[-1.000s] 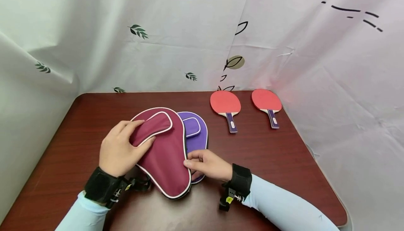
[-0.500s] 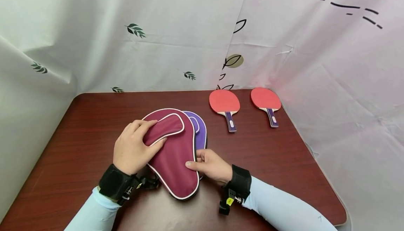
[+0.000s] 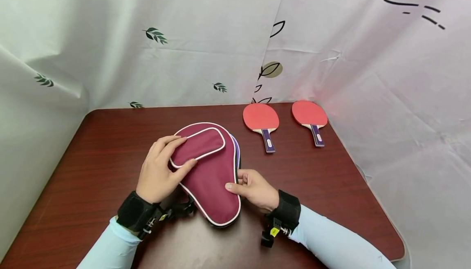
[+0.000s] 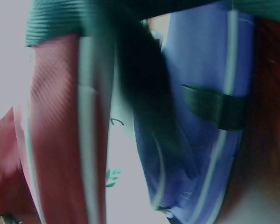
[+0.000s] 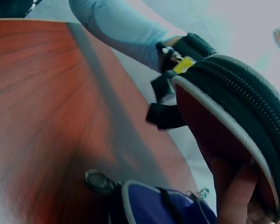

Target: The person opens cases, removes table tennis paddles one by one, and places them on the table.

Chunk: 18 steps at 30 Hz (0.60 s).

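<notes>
A maroon table tennis bat case (image 3: 209, 175) with white piping and a front pocket is tilted up between both hands. My left hand (image 3: 162, 171) holds its left side, with fingertips and thumb at the pocket. My right hand (image 3: 255, 187) grips its lower right edge, the thumb on the front and the fingers behind. A black zipper (image 5: 252, 88) runs along the case's side in the right wrist view. Beyond it, a purple case (image 4: 205, 56) shows in the left wrist view; in the head view it is mostly hidden, with only a strip at the right.
Two red table tennis bats (image 3: 261, 117) lie at the back right of the dark red-brown table (image 3: 110, 146), handles toward the front. White patterned curtains (image 3: 184, 48) hang behind and beside the table. Each wrist bears a black strap (image 3: 288, 211) with a small camera.
The maroon case has moved to the right with both hands on it, and it now covers most of the purple case in the head view. The bats have not moved.
</notes>
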{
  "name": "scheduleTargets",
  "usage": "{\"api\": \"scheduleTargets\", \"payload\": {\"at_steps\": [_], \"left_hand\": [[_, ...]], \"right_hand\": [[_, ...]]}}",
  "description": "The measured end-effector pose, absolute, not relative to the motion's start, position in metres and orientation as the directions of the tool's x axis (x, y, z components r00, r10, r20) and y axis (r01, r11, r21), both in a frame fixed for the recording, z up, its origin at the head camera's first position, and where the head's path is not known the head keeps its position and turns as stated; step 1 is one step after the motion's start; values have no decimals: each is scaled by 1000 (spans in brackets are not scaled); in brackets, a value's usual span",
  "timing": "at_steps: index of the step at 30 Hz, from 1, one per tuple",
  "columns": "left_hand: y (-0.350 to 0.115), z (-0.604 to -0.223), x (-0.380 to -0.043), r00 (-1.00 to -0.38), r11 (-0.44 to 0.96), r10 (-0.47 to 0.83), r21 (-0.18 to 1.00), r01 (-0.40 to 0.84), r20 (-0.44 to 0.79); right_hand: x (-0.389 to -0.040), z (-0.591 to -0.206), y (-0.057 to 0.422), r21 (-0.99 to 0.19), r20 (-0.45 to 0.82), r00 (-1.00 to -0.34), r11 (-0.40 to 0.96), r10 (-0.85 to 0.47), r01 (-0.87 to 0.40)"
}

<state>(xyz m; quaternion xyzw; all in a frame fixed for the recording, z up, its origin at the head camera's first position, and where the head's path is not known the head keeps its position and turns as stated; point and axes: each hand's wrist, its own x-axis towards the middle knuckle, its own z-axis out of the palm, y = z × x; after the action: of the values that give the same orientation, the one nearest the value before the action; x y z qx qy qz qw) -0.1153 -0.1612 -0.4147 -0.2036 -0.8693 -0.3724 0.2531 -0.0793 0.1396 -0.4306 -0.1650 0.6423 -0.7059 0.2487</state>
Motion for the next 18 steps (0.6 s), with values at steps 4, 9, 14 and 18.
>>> {"api": "scheduleTargets", "payload": {"at_steps": [4, 9, 14, 18], "left_hand": [[-177, -430, -118, -827, 583, 124, 634, 508, 548], [-200, -453, -119, -880, 691, 208, 573, 441, 426], [-200, -469, -113, -843, 758, 432, 377, 532, 321], [-186, -472, -107, -789, 727, 537, 311, 612, 299]], "right_hand": [[-82, -428, 152, -996, -72, -839, -10, -540, 92], [-85, -425, 167, -997, -66, -849, 12, -525, 70], [-88, -422, 178, -993, -64, -858, -51, -509, 104], [-89, -422, 179, -989, -51, -862, -93, -504, 113]]}}
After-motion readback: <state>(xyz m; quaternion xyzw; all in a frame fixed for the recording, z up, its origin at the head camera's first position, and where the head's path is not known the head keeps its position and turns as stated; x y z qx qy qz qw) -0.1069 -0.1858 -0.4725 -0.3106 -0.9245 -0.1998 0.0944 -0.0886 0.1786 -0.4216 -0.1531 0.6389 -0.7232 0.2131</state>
